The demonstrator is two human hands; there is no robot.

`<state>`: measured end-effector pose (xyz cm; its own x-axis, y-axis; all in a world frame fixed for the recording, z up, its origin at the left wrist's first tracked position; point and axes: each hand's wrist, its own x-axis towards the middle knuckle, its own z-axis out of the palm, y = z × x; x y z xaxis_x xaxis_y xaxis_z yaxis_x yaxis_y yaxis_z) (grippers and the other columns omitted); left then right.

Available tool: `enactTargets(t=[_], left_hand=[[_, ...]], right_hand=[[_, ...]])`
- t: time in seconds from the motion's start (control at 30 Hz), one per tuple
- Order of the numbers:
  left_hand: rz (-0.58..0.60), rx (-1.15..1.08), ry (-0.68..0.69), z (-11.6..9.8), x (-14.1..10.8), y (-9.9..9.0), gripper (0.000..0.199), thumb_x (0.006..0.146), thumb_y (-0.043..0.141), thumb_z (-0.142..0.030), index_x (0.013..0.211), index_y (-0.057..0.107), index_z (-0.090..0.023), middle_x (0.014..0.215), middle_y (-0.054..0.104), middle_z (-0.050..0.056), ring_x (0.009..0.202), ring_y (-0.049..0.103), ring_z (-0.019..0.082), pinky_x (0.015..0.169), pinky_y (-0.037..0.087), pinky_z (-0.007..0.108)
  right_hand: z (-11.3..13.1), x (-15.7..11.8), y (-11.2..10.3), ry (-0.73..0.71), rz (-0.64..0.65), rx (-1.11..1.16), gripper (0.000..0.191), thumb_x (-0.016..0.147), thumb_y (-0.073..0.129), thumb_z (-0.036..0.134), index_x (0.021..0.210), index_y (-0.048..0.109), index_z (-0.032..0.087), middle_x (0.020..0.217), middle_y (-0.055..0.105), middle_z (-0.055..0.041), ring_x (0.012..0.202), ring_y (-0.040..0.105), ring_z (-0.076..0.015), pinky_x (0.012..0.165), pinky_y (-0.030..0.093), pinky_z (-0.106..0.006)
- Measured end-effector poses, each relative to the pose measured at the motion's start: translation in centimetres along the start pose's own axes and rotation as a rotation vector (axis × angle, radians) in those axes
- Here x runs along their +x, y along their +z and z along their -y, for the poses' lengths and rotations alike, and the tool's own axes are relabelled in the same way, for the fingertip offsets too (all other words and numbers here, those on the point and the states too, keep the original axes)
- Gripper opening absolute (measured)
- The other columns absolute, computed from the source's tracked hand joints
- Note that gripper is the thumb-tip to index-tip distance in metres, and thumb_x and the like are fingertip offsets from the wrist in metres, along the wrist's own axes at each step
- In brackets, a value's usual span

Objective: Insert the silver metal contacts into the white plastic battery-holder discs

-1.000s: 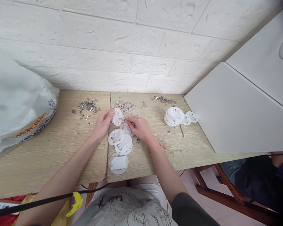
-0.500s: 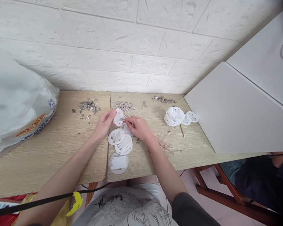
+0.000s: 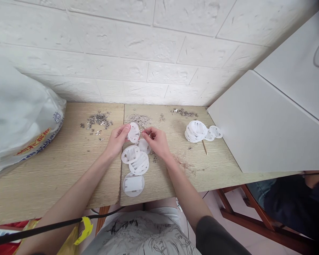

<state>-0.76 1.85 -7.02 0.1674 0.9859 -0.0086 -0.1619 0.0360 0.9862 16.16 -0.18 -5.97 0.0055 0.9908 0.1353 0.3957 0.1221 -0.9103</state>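
My left hand (image 3: 118, 139) is closed on the edge of a round white plastic disc (image 3: 133, 132), held tilted above the table. Just right of that disc, my right hand (image 3: 157, 141) pinches a thin metal tool (image 3: 147, 132), perhaps tweezers, its tip pointing up and left, apart from the disc. Below the hands, several similar white discs (image 3: 139, 163) with slots lie overlapping. A single disc (image 3: 133, 184) with a rectangular raised part lies nearest to me. Beyond the held disc spreads a pile of tiny metal pieces (image 3: 139, 119).
More small metal parts lie in a left pile (image 3: 99, 119) and a right pile (image 3: 184, 113). A stack of white discs (image 3: 196, 131) rests on a wooden stick (image 3: 205, 147). A large plastic bag (image 3: 29, 117) stands left, a white panel (image 3: 276, 124) right. A person's dark clothing (image 3: 289, 202) shows at lower right.
My right hand has drawn back slightly from the held disc, and its tool tip has swung from the disc's face toward the pile behind. My left hand keeps the disc in place.
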Motion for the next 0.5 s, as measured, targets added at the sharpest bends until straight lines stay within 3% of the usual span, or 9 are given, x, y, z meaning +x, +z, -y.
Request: enactTargets(t=[0.17,0.5], left_hand=[[0.037,-0.047,-0.016,-0.22,-0.27,0.38,0.045,0.08,0.062,-0.055,0.096,0.069,-0.014,0.087,0.07,0.007,0.076,0.066,0.021,0.069,0.056,0.033],[0.032,-0.055,-0.018,-0.17,-0.45,0.71,0.043,0.078,0.064,-0.055,0.093,0.069,-0.015,0.083,0.069,0.006,0.072,0.065,0.019,0.065,0.056,0.03]], right_hand=[[-0.28,0.13,0.19,0.098,0.032,0.221,0.023,0.075,0.065,0.04,0.077,0.062,0.016,0.073,0.061,0.0001,0.057,0.046,-0.0092,0.053,0.037,-0.023],[-0.64,0.13,0.23,0.126,0.066,0.27,0.023,0.073,0.068,0.039,0.079,0.064,0.017,0.071,0.061,0.0006,0.056,0.047,-0.0093,0.053,0.037,-0.023]])
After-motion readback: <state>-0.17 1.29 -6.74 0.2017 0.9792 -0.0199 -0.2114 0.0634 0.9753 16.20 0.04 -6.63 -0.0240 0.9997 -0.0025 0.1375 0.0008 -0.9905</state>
